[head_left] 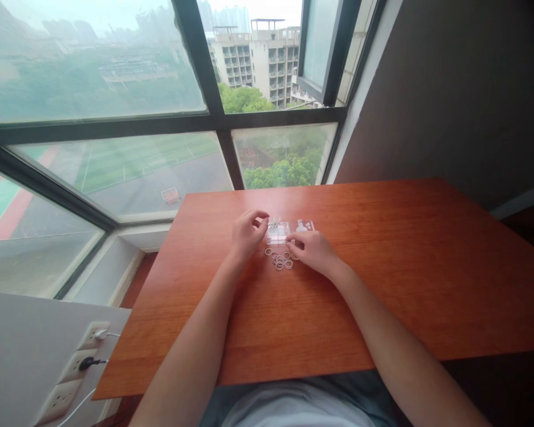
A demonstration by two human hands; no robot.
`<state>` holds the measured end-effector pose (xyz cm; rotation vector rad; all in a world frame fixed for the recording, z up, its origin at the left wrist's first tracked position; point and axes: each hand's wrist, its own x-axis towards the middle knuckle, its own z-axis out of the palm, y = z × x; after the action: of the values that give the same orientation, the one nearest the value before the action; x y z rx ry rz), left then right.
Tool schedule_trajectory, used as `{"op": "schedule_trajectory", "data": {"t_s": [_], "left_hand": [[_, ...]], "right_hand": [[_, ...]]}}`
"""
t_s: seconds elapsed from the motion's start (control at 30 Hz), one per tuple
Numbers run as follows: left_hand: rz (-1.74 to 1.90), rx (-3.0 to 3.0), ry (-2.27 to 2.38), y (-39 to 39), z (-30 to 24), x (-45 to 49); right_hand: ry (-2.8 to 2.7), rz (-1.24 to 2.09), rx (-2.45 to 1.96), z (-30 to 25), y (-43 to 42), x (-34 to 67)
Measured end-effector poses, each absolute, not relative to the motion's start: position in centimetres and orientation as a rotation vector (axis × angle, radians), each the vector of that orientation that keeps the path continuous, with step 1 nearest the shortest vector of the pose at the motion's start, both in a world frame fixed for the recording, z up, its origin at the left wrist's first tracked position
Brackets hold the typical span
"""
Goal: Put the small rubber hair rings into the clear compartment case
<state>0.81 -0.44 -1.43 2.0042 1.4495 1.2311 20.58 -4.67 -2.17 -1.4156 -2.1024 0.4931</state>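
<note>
A small clear plastic box (277, 235) lies on the table between my hands, with tiny pale items at its far left. My left hand (248, 234) is curled at the box's left side, thumb and forefinger closed against its edge. At the near right corner of the box, my right hand (314, 250) has thumb and forefinger pinched together; whatever sits between those tips is too small to make out. Several pale and pinkish rings (280, 261) lie in a loose cluster just in front of the box. Beyond my right hand lies a clear piece with white shapes (303, 225).
The reddish-brown wooden table (404, 267) reaches to a dark-framed window (225, 121) at the back. A grey wall (427, 107) rises on the right. Wall sockets with plugs and cables (86, 362) are low at the left, beside the table's edge.
</note>
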Motion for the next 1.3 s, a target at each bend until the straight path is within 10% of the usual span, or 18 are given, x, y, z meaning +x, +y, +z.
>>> {"op": "schedule_trajectory", "data": {"t_s": [1.3], "left_hand": [[1.178, 2.088, 1.668, -0.3, -1.7, 0.5]], "right_hand": [[-1.796, 0.553, -1.395, -2.1, -4.3, 20.7]]}}
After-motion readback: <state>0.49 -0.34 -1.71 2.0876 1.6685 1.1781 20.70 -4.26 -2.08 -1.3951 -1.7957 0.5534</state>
